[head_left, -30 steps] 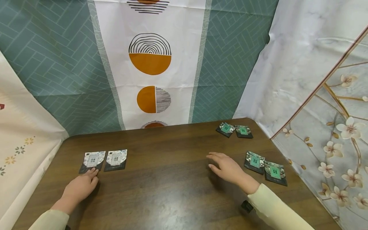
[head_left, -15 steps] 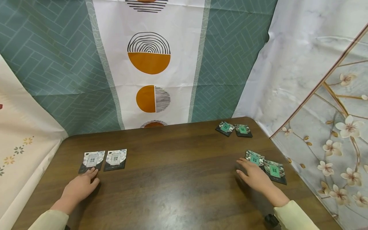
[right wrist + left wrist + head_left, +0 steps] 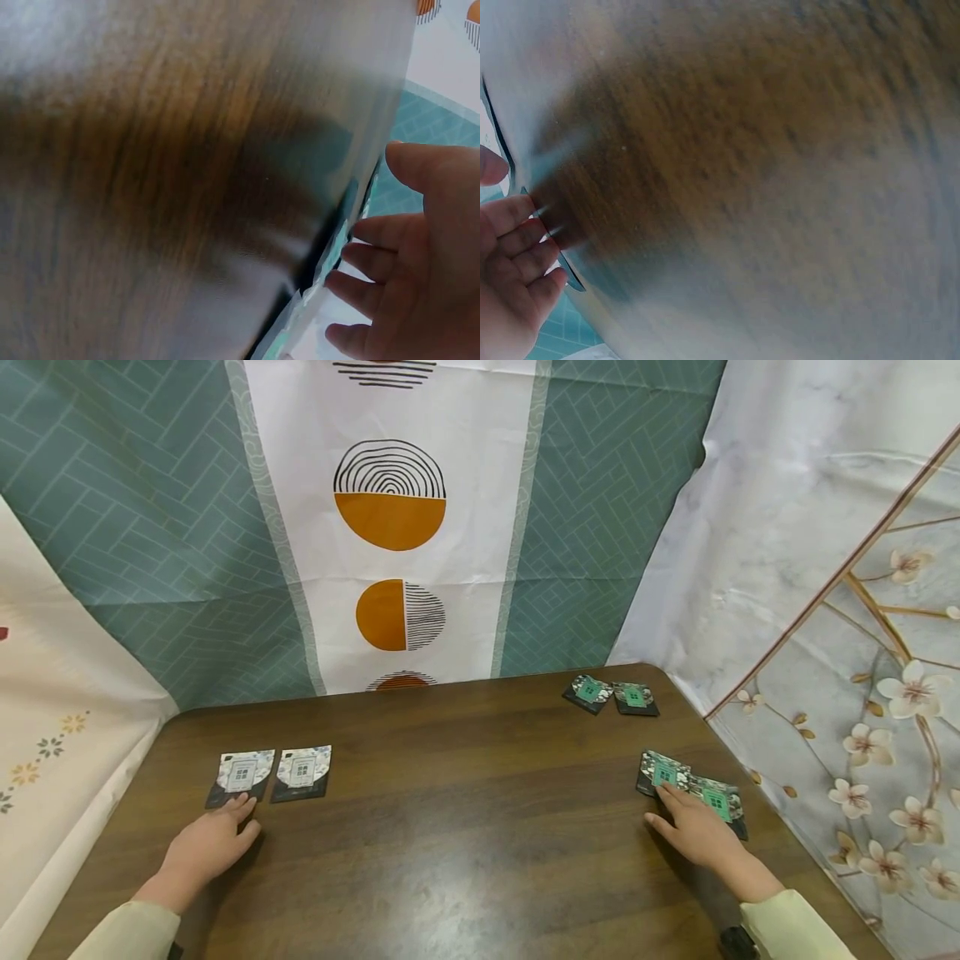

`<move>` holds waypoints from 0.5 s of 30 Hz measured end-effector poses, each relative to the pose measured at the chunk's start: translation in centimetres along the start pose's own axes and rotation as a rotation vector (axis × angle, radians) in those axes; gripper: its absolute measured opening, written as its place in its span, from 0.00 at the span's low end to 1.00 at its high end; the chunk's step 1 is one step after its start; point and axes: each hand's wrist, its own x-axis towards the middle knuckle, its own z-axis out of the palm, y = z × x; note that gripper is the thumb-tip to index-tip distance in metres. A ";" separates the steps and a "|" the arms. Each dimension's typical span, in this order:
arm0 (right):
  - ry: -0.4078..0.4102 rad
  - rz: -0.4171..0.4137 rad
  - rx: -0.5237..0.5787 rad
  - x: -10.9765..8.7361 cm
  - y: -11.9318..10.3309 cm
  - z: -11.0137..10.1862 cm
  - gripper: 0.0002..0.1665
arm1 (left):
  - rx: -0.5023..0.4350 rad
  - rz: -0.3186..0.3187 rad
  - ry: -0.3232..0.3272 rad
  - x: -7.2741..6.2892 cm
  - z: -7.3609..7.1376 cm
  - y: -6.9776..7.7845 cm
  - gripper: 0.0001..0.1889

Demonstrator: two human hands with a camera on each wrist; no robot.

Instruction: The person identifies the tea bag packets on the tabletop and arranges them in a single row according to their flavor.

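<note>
Fingertips of my left hand [image 3: 206,845] rest at the lower edge of a white-and-black sachet [image 3: 242,770] on the left of the table. Its fingers are extended, also in the left wrist view, with the sachet's thin edge at the fingertips. A second white-and-black sachet [image 3: 303,771] lies just right of it. At the right, my right hand [image 3: 696,832] reaches with spread, relaxed fingers over two green-and-black sachets, a left one [image 3: 657,766] and a right one [image 3: 733,810], partly covering them. In the right wrist view, the fingers lie close along the sachets' edges [image 3: 319,262].
Two more green-and-black sachets, one tilted [image 3: 588,693] and one straighter [image 3: 636,699], lie at the far right corner of the brown wooden table [image 3: 450,793]. Behind the table hangs a patterned cloth [image 3: 480,527]; a floral cloth [image 3: 862,693] borders the right side.
My right hand has moved right from the bare tabletop to over the two nearer green-and-black sachets. The left hand has stayed at the left white-and-black sachet.
</note>
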 end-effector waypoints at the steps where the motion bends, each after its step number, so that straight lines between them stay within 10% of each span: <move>1: -0.014 0.010 -0.001 0.1 0.1 0.0 0.40 | -0.001 -0.001 0.000 0.0 0.0 0.0 0.27; 15: -0.109 0.058 -0.031 0.8 0.3 0.5 0.41 | 0.005 -0.010 0.002 0.1 0.1 0.1 0.28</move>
